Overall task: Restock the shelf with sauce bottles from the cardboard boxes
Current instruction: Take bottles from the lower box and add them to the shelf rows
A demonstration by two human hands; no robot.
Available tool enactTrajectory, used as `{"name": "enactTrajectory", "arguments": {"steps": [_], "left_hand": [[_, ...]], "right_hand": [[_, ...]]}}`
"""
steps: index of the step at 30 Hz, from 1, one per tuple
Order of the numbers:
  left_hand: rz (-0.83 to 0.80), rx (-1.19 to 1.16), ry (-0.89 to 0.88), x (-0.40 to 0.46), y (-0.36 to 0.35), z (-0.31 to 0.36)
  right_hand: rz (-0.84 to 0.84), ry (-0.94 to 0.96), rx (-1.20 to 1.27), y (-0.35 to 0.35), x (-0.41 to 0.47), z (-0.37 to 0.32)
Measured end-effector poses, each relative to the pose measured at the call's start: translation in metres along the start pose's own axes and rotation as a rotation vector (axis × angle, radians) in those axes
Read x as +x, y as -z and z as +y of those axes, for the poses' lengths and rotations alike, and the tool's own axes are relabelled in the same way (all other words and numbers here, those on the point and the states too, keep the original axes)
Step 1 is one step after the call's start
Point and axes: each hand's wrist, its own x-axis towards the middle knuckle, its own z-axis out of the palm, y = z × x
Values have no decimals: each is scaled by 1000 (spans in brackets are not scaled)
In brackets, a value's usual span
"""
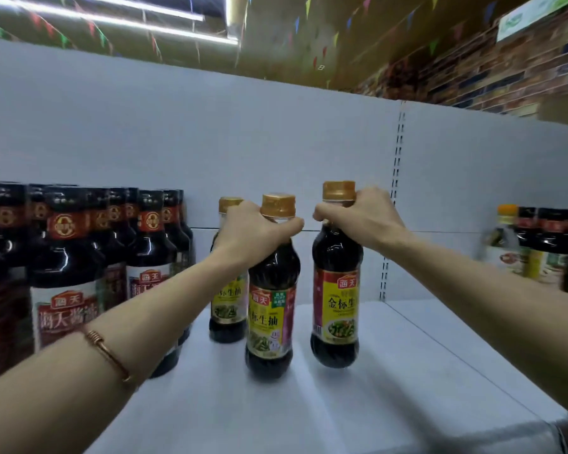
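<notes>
Three dark sauce bottles with gold caps and yellow-red labels stand over the white shelf (407,371). My left hand (250,234) grips the necks of two of them: a rear bottle (227,309) and a nearer bottle (269,316). My right hand (361,217) grips the neck of the third bottle (336,303), which tilts slightly; its base looks a little above the shelf. No cardboard boxes are in view.
Several larger dark bottles with red labels (66,283) crowd the shelf's left side. More bottles (545,250) stand on the adjoining shelf section at the right. A slotted upright (394,178) divides the white back panel. The shelf's front edge runs below the bottles.
</notes>
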Motion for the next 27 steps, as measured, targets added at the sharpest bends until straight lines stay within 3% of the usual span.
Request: {"name": "enactTrajectory", "arguments": {"steps": [5,10,15,20,27], "left_hand": [[79,84,26,-4,-15,-8],[182,89,92,-5,-16,-19],[116,37,131,-7,-26,-18],[89,-43,235,-21,-27,-18],[-9,-116,260,-47,-22,-22]], "right_hand": [[-56,45,-11,-18,3,32],[6,25,86,-29,4,61],[-19,32,314,-43,-2,65],[-192,-9,600,-41,-4,65],[-219,-71,637,-39,-6,63]]}}
